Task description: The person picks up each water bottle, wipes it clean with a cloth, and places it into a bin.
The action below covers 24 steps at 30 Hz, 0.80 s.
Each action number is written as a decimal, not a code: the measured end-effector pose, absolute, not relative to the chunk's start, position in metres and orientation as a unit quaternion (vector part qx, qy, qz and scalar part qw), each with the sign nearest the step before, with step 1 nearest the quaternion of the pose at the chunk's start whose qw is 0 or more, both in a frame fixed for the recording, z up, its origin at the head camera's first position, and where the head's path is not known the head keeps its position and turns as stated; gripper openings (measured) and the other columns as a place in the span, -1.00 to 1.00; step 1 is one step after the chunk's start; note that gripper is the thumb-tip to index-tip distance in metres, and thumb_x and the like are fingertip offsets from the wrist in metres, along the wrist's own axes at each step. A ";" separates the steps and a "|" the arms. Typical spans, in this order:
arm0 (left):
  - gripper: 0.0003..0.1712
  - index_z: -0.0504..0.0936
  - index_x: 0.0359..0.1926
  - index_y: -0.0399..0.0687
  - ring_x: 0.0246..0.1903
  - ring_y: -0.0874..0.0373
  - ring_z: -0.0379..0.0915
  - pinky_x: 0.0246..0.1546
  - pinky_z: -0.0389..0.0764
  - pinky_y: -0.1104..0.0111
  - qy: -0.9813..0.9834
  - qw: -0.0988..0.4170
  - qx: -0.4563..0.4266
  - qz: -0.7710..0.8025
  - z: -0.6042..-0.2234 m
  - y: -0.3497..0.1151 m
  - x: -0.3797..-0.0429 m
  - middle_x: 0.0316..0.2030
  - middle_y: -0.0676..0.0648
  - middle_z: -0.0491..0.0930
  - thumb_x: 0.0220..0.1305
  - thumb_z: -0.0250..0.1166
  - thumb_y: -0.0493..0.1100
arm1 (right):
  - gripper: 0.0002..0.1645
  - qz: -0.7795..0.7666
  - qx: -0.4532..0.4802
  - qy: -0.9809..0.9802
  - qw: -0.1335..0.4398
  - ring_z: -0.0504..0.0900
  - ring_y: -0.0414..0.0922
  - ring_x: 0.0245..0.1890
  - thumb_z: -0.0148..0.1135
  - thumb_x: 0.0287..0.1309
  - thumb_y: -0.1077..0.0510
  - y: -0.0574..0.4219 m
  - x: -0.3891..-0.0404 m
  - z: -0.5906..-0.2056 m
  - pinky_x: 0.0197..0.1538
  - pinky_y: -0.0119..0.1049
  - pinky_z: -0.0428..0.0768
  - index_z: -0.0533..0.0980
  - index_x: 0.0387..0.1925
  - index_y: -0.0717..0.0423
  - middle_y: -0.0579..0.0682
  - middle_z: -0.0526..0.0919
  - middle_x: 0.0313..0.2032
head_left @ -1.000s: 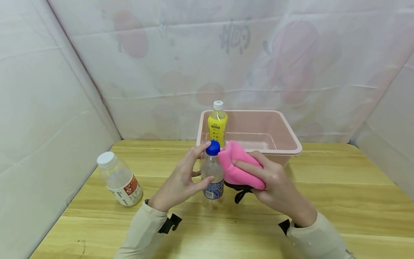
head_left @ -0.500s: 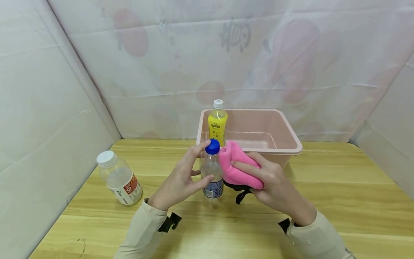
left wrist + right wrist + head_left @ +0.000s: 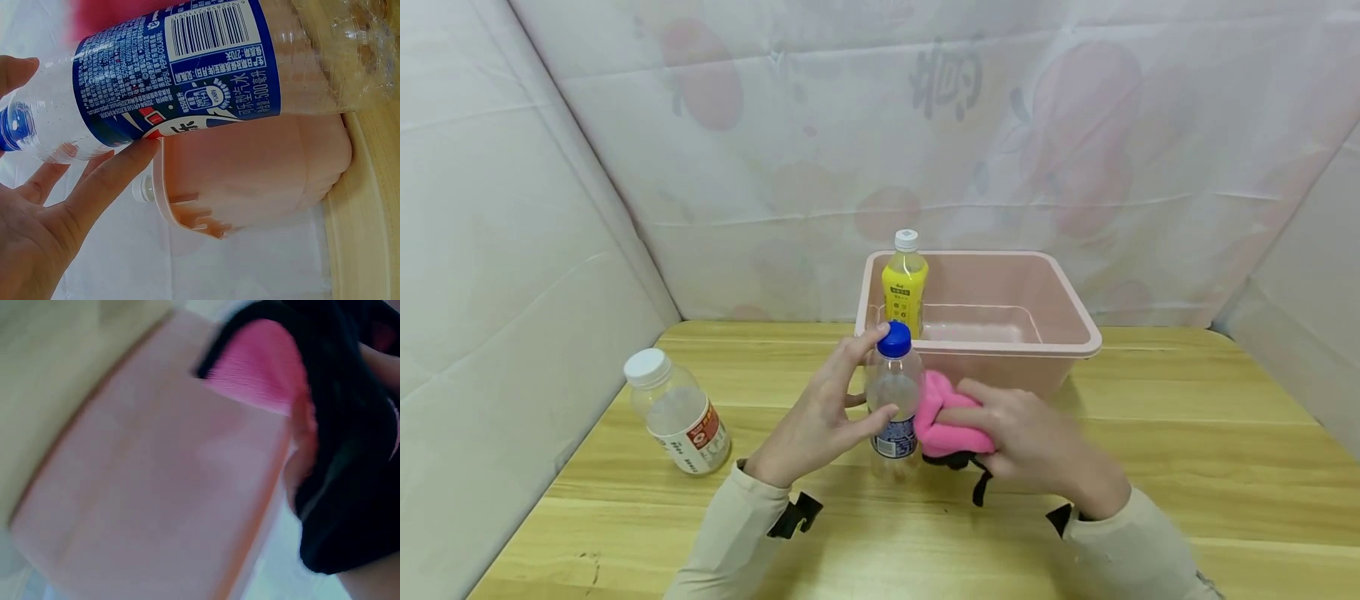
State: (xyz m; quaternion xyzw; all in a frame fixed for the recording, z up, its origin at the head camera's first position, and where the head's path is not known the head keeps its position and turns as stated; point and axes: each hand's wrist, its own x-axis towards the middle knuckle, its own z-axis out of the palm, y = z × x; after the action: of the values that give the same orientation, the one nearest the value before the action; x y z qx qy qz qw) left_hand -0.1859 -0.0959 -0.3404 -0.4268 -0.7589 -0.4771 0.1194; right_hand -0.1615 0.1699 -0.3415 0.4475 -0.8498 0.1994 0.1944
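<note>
A clear plastic Pepsi-Cola bottle (image 3: 893, 392) stands upright on the wood-grain tabletop (image 3: 1187, 417) at the centre of the head view, its long axis nearly vertical and its blue cap (image 3: 895, 342) at the top. In the left wrist view the same bottle slants across the upper half, cap at the left edge, base towards the upper right. The left hand (image 3: 823, 421) holds it, a fingertip on the cap and the thumb against the side. The right hand (image 3: 1030, 437) grips a bunched pink plush cloth (image 3: 953, 421) with black backing, just right of the bottle; whether the two touch cannot be told. A black strap (image 3: 981, 487) points down from the cloth. The blue label (image 3: 187, 69) reads "PEPSI-COLA" and "可乐型汽水", beside a barcode. Behind, right of centre, sits a pink plastic tub (image 3: 1000, 367); upright in its left end is a yellow-labelled bottle (image 3: 905, 287) with a white cap, its dark print too small to read. At the left of the head view, a wide-mouthed clear bottle (image 3: 681, 417) points its white cap to the upper left and bears a white and red label, likewise illegible.
</note>
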 end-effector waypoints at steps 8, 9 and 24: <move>-0.04 0.08 0.52 -0.05 0.11 -0.09 0.37 -0.20 0.75 0.24 -0.760 0.123 -0.427 -0.473 -0.341 -0.097 -0.186 0.19 -0.24 0.35 0.23 0.40 -0.43 | -0.36 0.127 0.396 -0.909 -0.024 0.49 -0.28 -0.45 0.24 -0.26 0.59 0.159 -0.163 -0.368 -0.42 -0.37 0.50 0.72 -0.15 -0.03 -0.08 0.63 -0.18; -0.04 0.08 0.52 -0.06 0.11 -0.08 0.37 -0.20 0.75 0.25 -0.761 0.124 -0.427 -0.472 -0.341 -0.097 -0.186 0.17 -0.23 0.36 0.23 0.40 -0.43 | -0.36 0.128 0.394 -0.910 -0.026 0.49 -0.28 -0.46 0.22 -0.25 0.60 0.158 -0.163 -0.369 -0.43 -0.38 0.47 0.73 -0.16 -0.03 -0.09 0.63 -0.19; -0.04 0.08 0.52 -0.05 0.11 -0.09 0.36 -0.18 0.75 0.20 -0.762 0.118 -0.424 -0.475 -0.339 -0.098 -0.185 0.17 -0.23 0.36 0.24 0.40 -0.42 | -0.47 0.146 0.429 -0.883 0.122 0.29 -0.32 -0.55 0.34 -0.32 0.50 0.166 -0.161 -0.352 -0.54 -0.48 0.30 0.67 -0.32 -0.13 -0.18 0.46 -0.36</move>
State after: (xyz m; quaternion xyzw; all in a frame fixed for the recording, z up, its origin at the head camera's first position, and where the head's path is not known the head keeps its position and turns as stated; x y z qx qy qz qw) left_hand -0.1855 -0.0976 -0.3394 -0.4237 -0.7621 -0.4751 0.1181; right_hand -0.1608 0.1656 -0.3519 0.4293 -0.8830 0.1455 0.1219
